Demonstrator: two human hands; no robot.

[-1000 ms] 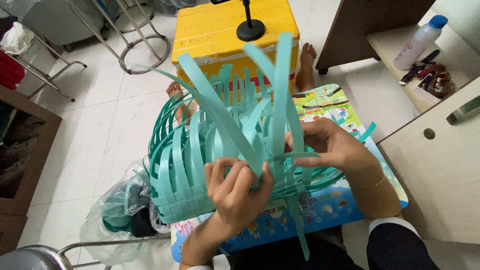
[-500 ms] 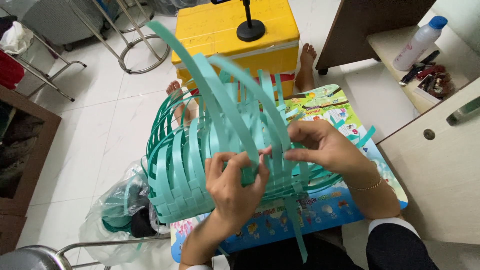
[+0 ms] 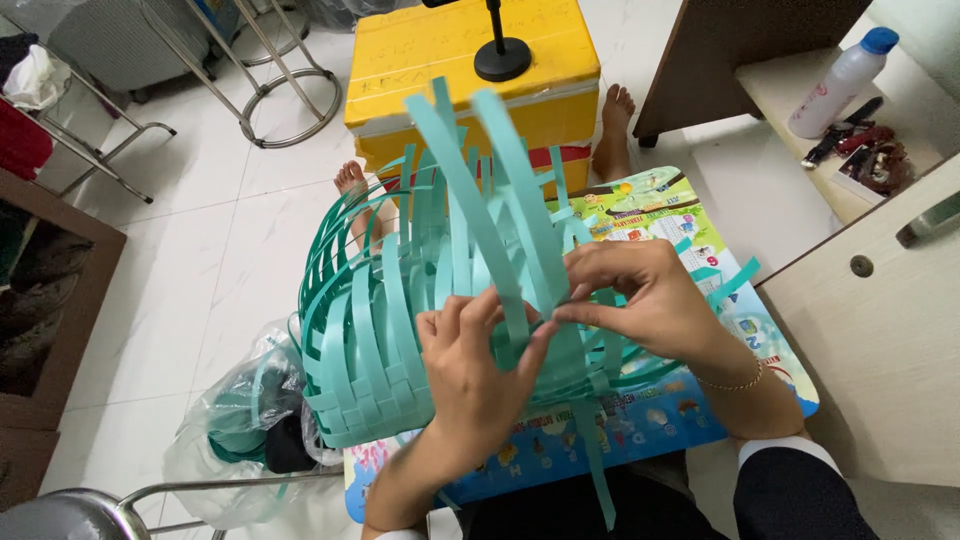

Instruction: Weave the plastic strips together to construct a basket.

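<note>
- Weaving goes on at the half-made teal strip basket [image 3: 370,340], which lies on its side on the colourful worktop [image 3: 700,400], near centre.
- My left hand [image 3: 478,375] presses the woven wall, fingers curled closed on it.
- My right hand [image 3: 640,300] pinches one loose strip [image 3: 480,215].
- I judge the strips light, springy and slippery, likely to kink, so hold near the weave, not the far free ends.

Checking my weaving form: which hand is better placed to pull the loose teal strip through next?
Probably the right hand: its fingertips pinch a strip at the weave's edge. The left hand lies flat against the teal basket, bracing it.
</note>
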